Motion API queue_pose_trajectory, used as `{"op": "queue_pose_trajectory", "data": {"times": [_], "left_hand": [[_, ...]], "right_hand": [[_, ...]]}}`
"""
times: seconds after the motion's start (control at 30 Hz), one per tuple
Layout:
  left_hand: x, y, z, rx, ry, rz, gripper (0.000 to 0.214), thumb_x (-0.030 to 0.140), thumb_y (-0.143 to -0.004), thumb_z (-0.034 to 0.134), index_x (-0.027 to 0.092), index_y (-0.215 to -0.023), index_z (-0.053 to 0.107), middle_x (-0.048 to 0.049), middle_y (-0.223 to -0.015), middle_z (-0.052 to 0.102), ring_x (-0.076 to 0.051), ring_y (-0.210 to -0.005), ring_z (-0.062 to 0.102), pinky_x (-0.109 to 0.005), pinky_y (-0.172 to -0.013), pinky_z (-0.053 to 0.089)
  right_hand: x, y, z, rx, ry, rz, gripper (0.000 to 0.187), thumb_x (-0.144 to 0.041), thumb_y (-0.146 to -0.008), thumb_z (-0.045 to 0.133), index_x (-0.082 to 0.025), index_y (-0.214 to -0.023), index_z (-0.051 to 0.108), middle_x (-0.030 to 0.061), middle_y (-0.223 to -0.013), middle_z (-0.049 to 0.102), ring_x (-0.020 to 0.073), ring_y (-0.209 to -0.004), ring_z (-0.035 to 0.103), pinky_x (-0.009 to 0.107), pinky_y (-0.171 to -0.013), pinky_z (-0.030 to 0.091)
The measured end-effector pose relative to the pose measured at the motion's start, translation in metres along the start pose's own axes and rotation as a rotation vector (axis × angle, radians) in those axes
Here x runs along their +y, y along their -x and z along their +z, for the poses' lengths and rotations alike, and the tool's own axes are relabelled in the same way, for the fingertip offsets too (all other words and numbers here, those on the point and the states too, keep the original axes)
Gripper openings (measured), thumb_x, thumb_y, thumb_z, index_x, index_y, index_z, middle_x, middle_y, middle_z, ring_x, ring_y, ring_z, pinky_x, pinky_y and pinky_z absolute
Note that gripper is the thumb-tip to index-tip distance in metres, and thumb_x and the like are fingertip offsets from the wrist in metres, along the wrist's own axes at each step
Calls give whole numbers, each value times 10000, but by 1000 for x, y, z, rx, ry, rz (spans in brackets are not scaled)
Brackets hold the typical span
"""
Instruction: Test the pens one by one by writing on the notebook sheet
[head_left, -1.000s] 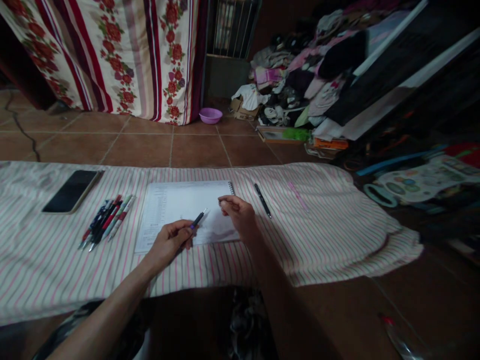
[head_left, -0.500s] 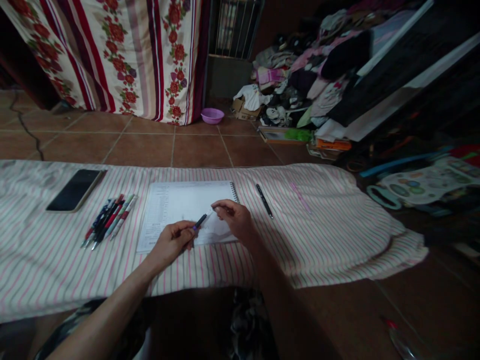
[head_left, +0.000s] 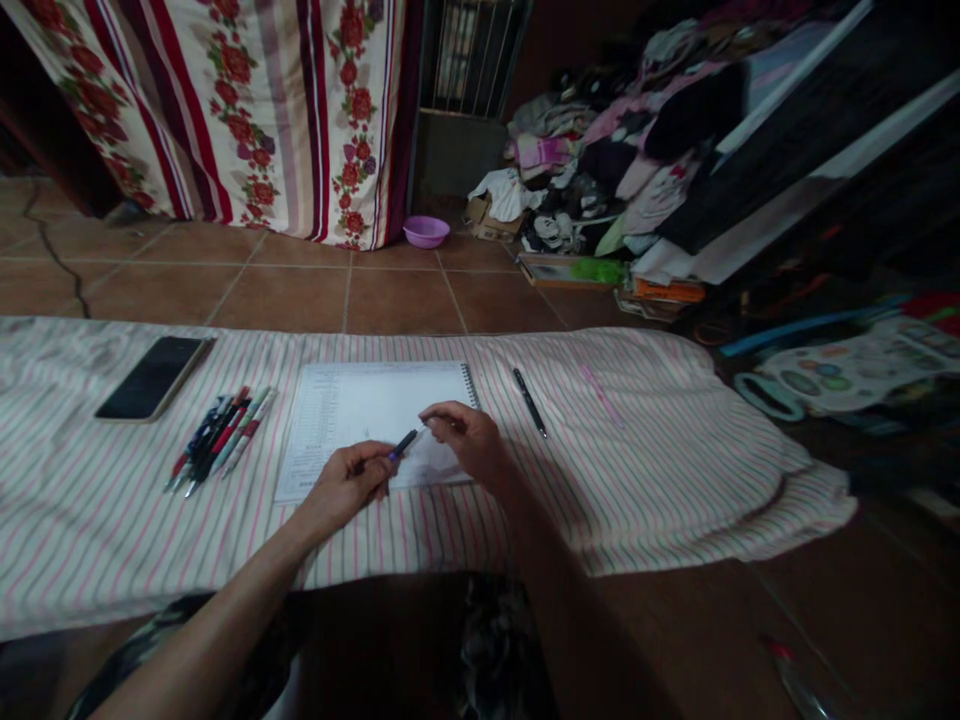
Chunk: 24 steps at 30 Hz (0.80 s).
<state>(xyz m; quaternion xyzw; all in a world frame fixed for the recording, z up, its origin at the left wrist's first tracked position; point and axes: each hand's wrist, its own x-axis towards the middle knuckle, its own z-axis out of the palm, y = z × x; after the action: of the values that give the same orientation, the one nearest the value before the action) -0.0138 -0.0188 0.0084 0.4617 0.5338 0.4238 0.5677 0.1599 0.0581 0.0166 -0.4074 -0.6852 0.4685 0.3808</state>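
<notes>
My left hand [head_left: 346,485] is closed round a dark pen [head_left: 402,443] whose tip points up and to the right. My right hand [head_left: 466,437] is pinched at that pen's tip; what its fingers hold is too small to make out. Both hands hover over a white spiral notebook [head_left: 352,405] lying on a pink-striped cloth [head_left: 637,450]. A bunch of several pens [head_left: 217,439] lies left of the notebook, and a single black pen [head_left: 529,401] lies to its right.
A black phone [head_left: 152,376] rests on the cloth at the far left. Beyond lie brown floor tiles, a floral curtain [head_left: 247,110], a purple bowl [head_left: 426,231] and a heap of clothes [head_left: 607,170]. Toys and clutter fill the right side.
My right hand has moved left and down until its fingertips meet the tip of the pen held in my left hand. The left hand has barely shifted.
</notes>
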Motion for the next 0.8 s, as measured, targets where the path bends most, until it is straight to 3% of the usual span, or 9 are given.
{"op": "queue_pose_trajectory", "data": {"times": [0.13,0.33,0.43,0.57,0.8], "left_hand": [[4,2,-2,10,36,13,303,392,-714,583,112,-814,644,32,-484,493,-81,-449,406,-222,-472,284],[11,28,-3,70,41,28,342,471,-722,575,131,-693,597,29,-475,493,-79,-442,403,-220,-471,282],[15,48,-2,72,-18,65,381,498,-728,559,133,-620,579,31,-453,475,-75,-441,385,-218,-473,286],[21,81,2,126,-49,92,387,513,-663,612,132,-724,636,47,-481,474,-85,-464,411,-215,-477,304],[26,153,17,216,-28,113,403,492,-652,635,128,-826,656,44,-524,501,-95,-493,440,-213,-490,322]], "right_hand": [[1,-2,-4,133,-134,88,156,-279,-710,576,-182,-795,662,-9,-629,594,104,-576,527,226,-555,432],[-10,14,-6,229,-475,255,266,-367,-614,710,-173,-787,648,22,-753,655,111,-660,593,248,-630,474],[-25,30,-4,258,-508,225,316,-387,-598,736,-170,-811,651,35,-767,671,112,-653,597,251,-629,474],[-56,57,-2,261,-487,193,336,-360,-583,756,-174,-836,636,35,-739,686,120,-634,607,249,-593,469],[-112,120,12,198,-408,109,203,-320,-605,731,-167,-729,683,39,-715,687,122,-593,605,239,-534,440]]}}
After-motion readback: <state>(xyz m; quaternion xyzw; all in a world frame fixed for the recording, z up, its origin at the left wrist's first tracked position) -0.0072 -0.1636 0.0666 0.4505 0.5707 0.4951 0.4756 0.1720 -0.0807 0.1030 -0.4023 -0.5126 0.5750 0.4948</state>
